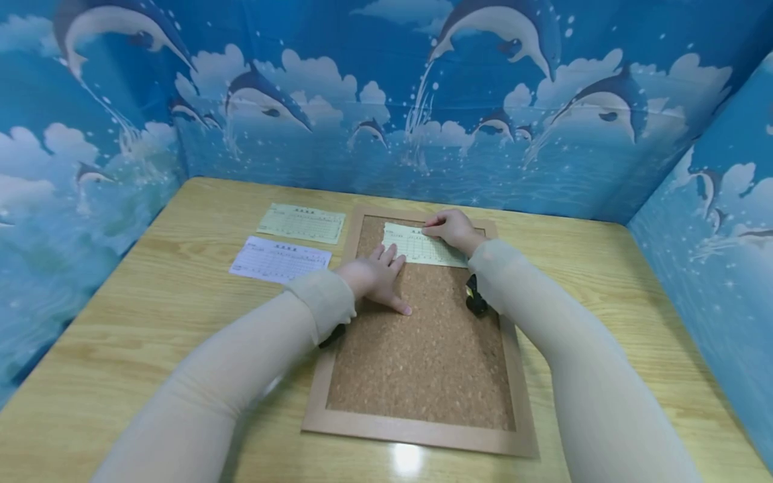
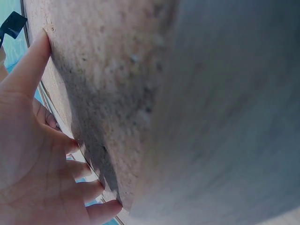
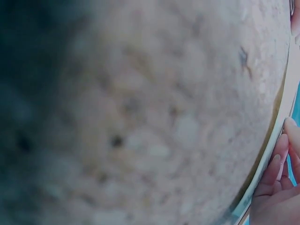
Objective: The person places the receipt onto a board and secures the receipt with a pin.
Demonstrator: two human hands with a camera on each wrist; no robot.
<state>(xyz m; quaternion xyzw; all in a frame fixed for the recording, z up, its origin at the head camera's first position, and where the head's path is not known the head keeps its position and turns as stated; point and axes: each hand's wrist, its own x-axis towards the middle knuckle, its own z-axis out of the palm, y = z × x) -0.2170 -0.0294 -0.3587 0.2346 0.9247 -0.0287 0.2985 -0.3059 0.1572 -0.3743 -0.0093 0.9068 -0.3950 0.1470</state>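
A pale green paper form point(image 1: 423, 247) with a printed grid lies near the top of a framed cork board point(image 1: 423, 355). My left hand point(image 1: 376, 276) lies spread on the board, its fingertips at the form's lower left edge; the left wrist view shows the thumb point(image 2: 35, 61) held apart from the fingers. At the form's upper edge, my right hand point(image 1: 454, 231) has its thumb and fingers bent and drawn close together, covering the form's right part. Whether something small sits between those fingertips is hidden, also in the right wrist view, where the hand point(image 3: 276, 187) appears at the edge.
Left of the board, another pale green form point(image 1: 302, 223) and a pale lilac form point(image 1: 279, 260) lie on the wooden table point(image 1: 181, 288). A blue dolphin-print curtain point(image 1: 386, 100) stands behind and at both sides. Dark wrist-camera parts point(image 1: 476, 298) sit under the right forearm.
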